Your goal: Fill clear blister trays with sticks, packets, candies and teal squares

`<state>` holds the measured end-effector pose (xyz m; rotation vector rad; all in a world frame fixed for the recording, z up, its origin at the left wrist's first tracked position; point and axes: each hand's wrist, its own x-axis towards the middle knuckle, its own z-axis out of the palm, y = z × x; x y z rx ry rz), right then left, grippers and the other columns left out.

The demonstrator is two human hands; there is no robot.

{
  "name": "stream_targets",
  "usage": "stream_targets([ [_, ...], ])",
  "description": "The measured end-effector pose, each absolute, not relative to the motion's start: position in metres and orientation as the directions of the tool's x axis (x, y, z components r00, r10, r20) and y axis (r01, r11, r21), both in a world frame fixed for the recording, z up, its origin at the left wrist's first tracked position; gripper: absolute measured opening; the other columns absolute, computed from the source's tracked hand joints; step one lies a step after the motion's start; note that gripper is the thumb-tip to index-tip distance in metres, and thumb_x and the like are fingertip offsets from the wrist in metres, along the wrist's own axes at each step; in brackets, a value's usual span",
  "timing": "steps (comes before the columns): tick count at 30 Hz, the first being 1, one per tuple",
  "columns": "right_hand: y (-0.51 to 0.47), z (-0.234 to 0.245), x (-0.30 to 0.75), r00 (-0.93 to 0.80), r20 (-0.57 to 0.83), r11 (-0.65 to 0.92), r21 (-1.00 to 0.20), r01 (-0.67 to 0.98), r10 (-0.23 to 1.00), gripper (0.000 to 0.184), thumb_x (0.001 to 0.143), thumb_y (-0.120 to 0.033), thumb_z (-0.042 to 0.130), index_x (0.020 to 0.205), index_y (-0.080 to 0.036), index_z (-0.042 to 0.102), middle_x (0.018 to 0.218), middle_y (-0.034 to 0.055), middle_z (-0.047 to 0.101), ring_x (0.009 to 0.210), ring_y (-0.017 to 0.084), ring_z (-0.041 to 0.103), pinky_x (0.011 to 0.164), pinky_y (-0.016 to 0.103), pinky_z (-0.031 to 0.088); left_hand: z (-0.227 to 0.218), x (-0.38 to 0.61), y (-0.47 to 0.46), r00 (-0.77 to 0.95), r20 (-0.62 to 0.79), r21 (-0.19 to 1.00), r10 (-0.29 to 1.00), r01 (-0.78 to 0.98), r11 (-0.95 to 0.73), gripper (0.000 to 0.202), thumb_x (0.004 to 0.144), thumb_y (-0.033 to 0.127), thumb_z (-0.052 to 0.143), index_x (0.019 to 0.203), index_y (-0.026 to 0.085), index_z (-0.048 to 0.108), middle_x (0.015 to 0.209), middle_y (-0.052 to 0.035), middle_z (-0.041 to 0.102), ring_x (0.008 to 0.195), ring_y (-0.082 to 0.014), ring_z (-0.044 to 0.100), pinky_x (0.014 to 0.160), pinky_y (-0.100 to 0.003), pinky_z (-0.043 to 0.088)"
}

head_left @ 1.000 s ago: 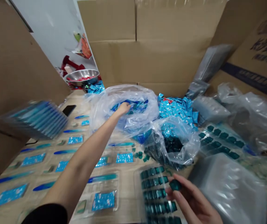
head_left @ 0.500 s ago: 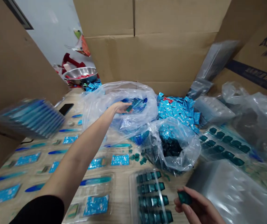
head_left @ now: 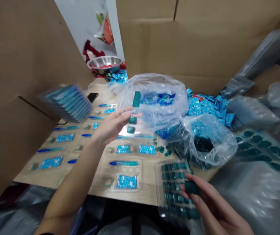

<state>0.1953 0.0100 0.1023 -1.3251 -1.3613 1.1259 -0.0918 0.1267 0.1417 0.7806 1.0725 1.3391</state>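
My left hand [head_left: 114, 125] is closed, with small translucent green blocks [head_left: 136, 99] showing at and beyond its fingertips. It is in front of an open clear bag [head_left: 152, 117] of long blue pieces; motion blur hides its exact grip. My right hand [head_left: 215, 205] pinches one dark green block [head_left: 191, 187] between thumb and fingers. Just left of it, and partly behind its fingers, is a clear plastic tray [head_left: 158, 178] with rows of similar dark green blocks. A second clear bag [head_left: 223, 143], open at the top, has dark green blocks inside.
Clear blister trays [head_left: 140, 166] with blue sticks and blue printed packets cover the table's left side. A pile of blue packets [head_left: 208, 107] lies behind the bags. Stacked plastic trays [head_left: 254, 195] stand at right. Cardboard [head_left: 203, 49] walls surround the table; a metal bowl [head_left: 104, 63] is at the back.
My left hand has come back out of the bag of blue pieces towards me, with green blocks at its fingers. My right hand still holds its block, now over the tray's edge. The view has shifted left.
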Motion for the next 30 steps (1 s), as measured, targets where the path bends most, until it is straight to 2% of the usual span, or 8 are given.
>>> stream_targets([
  [5,0.008,0.112,0.156,-0.13,0.07,0.063,-0.996,-0.057,0.989,0.027,0.085,-0.021,0.066,0.109,-0.034,0.067,0.098,-0.001,0.074,0.077,0.015,0.072,0.068,0.023,0.062,0.114,-0.062,0.026,0.152,-0.338,0.762,0.929,-0.535,0.365,0.027,0.075,0.03,0.074,0.098,0.02,0.065,0.087,-0.004,0.073,0.075,-0.0198,0.071,0.06,-0.027,0.058],
  [8,0.004,0.112,0.149,-0.142,0.154,0.172,-0.978,0.122,0.978,0.027,0.084,-0.017,0.066,0.105,-0.034,0.067,0.1,-0.0031,0.071,0.084,0.011,0.069,0.071,0.015,0.058,0.104,-0.047,-0.009,0.153,-0.397,0.682,0.905,-0.611,0.403,0.028,0.081,0.037,0.069,0.104,0.022,0.066,0.1,-0.0069,0.074,0.09,-0.0232,0.071,0.069,-0.031,0.06],
  [11,0.0,0.112,0.149,-0.255,0.288,0.365,-0.864,0.347,0.923,0.028,0.086,-0.012,0.062,0.107,-0.03,0.066,0.107,-0.0018,0.066,0.097,0.009,0.064,0.081,0.014,0.054,0.098,-0.037,-0.027,0.152,-0.406,0.643,0.901,-0.653,0.4,0.031,0.085,0.041,0.064,0.109,0.022,0.066,0.107,-0.0089,0.072,0.098,-0.0263,0.069,0.074,-0.036,0.06],
  [13,-0.002,0.113,0.149,-0.354,0.332,0.466,-0.78,0.417,0.874,0.032,0.087,-0.009,0.059,0.112,-0.028,0.063,0.108,-0.001,0.063,0.1,0.008,0.062,0.085,0.013,0.051,0.095,-0.033,-0.034,0.153,-0.419,0.632,0.895,-0.659,0.409,0.032,0.085,0.041,0.062,0.111,0.023,0.066,0.108,-0.0088,0.072,0.1,-0.0268,0.068,0.076,-0.037,0.06],
  [18,-0.007,0.118,0.145,-0.464,0.339,0.545,-0.713,0.441,0.819,0.037,0.089,-0.006,0.055,0.121,-0.023,0.058,0.11,-0.0002,0.059,0.1,0.006,0.06,0.09,0.01,0.048,0.092,-0.031,-0.048,0.136,-0.411,0.694,0.902,-0.594,0.406,0.034,0.09,0.043,0.055,0.119,0.027,0.063,0.12,-0.0072,0.068,0.111,-0.0258,0.063,0.085,-0.036,0.056],
  [21,-0.009,0.119,0.146,-0.488,0.36,0.578,-0.695,0.429,0.795,0.03,0.088,-0.006,0.057,0.114,-0.021,0.059,0.109,-0.0002,0.061,0.101,0.006,0.06,0.093,0.009,0.046,0.09,-0.03,-0.055,0.139,-0.401,0.749,0.905,-0.519,0.412,0.035,0.093,0.043,0.05,0.124,0.03,0.06,0.126,-0.0049,0.064,0.116,-0.0242,0.06,0.095,-0.038,0.051],
  [24,-0.011,0.117,0.151,-0.563,0.324,0.606,-0.667,0.434,0.76,0.028,0.088,-0.004,0.056,0.112,-0.019,0.059,0.112,0.0016,0.06,0.104,0.007,0.058,0.094,0.01,0.045,0.09,-0.029,-0.059,0.136,-0.377,0.807,0.916,-0.437,0.398,0.037,0.095,0.043,0.045,0.128,0.032,0.057,0.133,-0.0038,0.059,0.121,-0.0244,0.056,0.098,-0.038,0.049],
  [30,-0.018,0.112,0.152,-0.622,0.272,0.615,-0.653,0.442,0.735,0.038,0.091,-0.005,0.05,0.126,-0.018,0.053,0.12,0.0042,0.056,0.111,0.01,0.054,0.098,0.016,0.046,0.093,-0.03,-0.063,0.107,-0.313,0.902,0.944,-0.277,0.331,0.037,0.096,0.04,0.043,0.132,0.035,0.053,0.14,-0.0006,0.053,0.128,-0.0217,0.05,0.107,-0.035,0.041],
])
